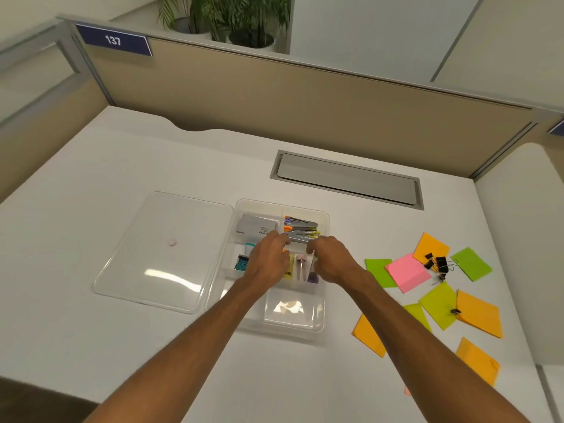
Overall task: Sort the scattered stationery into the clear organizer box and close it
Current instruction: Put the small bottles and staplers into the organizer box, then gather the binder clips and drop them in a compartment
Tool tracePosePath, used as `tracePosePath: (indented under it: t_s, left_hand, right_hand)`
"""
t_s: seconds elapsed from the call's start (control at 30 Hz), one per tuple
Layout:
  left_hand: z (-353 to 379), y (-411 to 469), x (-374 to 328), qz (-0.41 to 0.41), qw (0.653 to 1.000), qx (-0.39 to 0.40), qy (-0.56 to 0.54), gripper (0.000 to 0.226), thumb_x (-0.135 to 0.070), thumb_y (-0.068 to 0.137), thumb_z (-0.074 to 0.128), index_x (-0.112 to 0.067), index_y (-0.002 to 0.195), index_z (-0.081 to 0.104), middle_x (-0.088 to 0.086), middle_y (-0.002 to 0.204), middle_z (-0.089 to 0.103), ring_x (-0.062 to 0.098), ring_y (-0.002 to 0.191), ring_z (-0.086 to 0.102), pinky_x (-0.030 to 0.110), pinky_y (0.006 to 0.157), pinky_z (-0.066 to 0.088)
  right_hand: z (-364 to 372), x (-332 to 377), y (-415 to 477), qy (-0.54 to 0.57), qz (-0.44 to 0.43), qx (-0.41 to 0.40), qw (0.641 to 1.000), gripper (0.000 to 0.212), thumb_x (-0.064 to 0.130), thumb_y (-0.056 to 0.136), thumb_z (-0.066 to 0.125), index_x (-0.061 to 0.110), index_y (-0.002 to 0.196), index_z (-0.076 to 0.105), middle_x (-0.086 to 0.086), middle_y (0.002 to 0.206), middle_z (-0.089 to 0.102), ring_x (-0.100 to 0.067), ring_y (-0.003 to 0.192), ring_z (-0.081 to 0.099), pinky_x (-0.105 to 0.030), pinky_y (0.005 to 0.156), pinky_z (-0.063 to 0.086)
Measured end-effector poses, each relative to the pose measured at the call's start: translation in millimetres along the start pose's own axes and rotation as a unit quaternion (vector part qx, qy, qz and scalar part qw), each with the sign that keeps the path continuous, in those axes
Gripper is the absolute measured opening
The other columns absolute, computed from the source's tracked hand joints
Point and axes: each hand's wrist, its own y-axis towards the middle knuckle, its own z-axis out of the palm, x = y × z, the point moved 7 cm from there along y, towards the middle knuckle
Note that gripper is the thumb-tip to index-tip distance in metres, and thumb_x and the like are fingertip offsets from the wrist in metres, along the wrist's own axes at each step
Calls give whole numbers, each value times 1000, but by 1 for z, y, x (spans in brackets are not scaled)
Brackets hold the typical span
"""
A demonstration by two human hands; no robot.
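The clear organizer box stands open mid-desk, its clear lid lying flat beside it on the left. Both hands are over the box. My left hand and my right hand pinch the two ends of a grey stapler at the back right compartment, where similar grey tools with orange and blue parts lie. A white card box fills the back left compartment. Small yellow, pink and purple items sit between my hands, partly hidden.
Right of the box lie scattered sticky notes: pink, green and orange. A cluster of black binder clips rests on them, and one more clip lies nearer. A grey cable hatch is set in the desk behind.
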Motion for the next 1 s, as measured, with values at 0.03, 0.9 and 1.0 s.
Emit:
tracePosePath:
  t_s: [0.03, 0.9, 1.0]
  left_hand:
    - [0, -1, 0, 0, 1000, 1, 0, 33, -13, 93, 59, -13, 125, 59, 6, 124, 58, 26, 116, 55, 41, 98, 49]
    - [27, -3, -55, 82, 997, 5, -11, 25, -20, 94, 56, -16, 118, 63, 2, 121, 59, 18, 94, 61, 28, 80, 53]
    - [46, -7, -77, 115, 993, 25, -22, 23, -18, 94, 55, -15, 115, 63, 3, 116, 60, 18, 90, 62, 30, 77, 52]
  right_hand:
    - [0, 0, -1, -3, 0, -14, 1000, 35, 2, 73, 75, 11, 105, 64, -13, 106, 62, -29, 94, 58, -37, 76, 53]
    - [-13, -55, -59, 119, -18, -218, 968, 22, 10, 89, 55, 13, 106, 69, -7, 94, 70, -28, 93, 55, -42, 76, 47]
    - [-8, -88, -80, 131, 23, -220, 966, 21, 11, 91, 56, 14, 108, 69, -5, 99, 70, -25, 96, 56, -39, 79, 47]
